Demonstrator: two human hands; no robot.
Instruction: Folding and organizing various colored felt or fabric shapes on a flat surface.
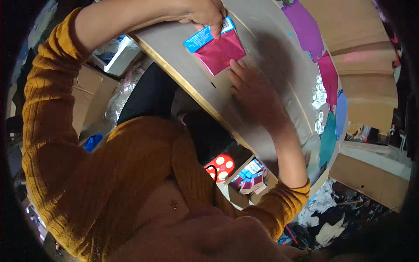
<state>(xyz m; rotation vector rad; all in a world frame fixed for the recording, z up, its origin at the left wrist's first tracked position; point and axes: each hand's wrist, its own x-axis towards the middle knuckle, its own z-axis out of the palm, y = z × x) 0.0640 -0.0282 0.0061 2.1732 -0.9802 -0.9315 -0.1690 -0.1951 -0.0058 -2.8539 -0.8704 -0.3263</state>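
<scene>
A flat packet of shiny magenta foil or film (222, 51) with a blue header card (198, 40) lies tilted on the grey table. My left hand (205, 15) reaches in from the far side, its fingers closed on the header card beside a white barcode patch. At the packet's lower right corner, the fingertips of my right hand (252, 85) touch the magenta surface. Those fingers are slightly bent and apart; the thumb is hidden. Part of the right hand lies in shadow.
The table's pale wooden edge (192, 92) runs diagonally before me. Purple (303, 30), magenta (328, 76) and green (327, 135) sheets line its far right rim, near clear crinkled plastic pieces (318, 92). Below stand a carton with similar packets (251, 178) and a red white-dotted object (223, 165).
</scene>
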